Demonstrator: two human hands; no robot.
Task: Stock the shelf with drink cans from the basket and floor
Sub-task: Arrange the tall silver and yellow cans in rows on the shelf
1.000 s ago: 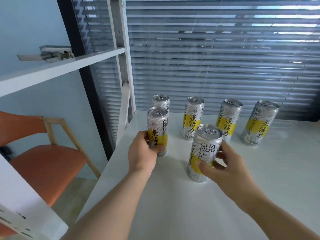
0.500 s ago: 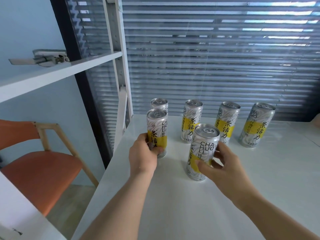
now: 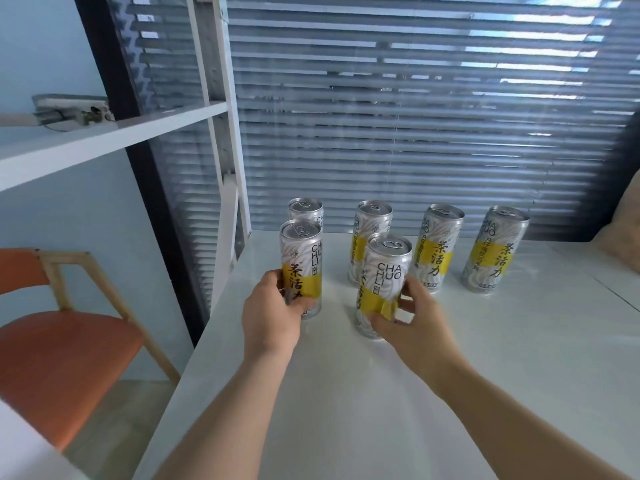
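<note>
Cans (image 3: pixel 438 251), six, stand on the shelf (image 3: pixel 346 410) mid-frame. Fingers of the left hand (image 3: pixel 270 317) curl round the front-left can (image 3: pixel 301 258); those of the right hand (image 3: pixel 419 327) curl round the front-right can (image 3: pixel 384 271).

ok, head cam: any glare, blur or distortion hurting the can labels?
Head view: backlit by the blinds, bright streaks top right; wide-angle tilts the far-right can and the shelf post; labels on the left-held can and right-held can read sharp; right edge smeared.
</note>
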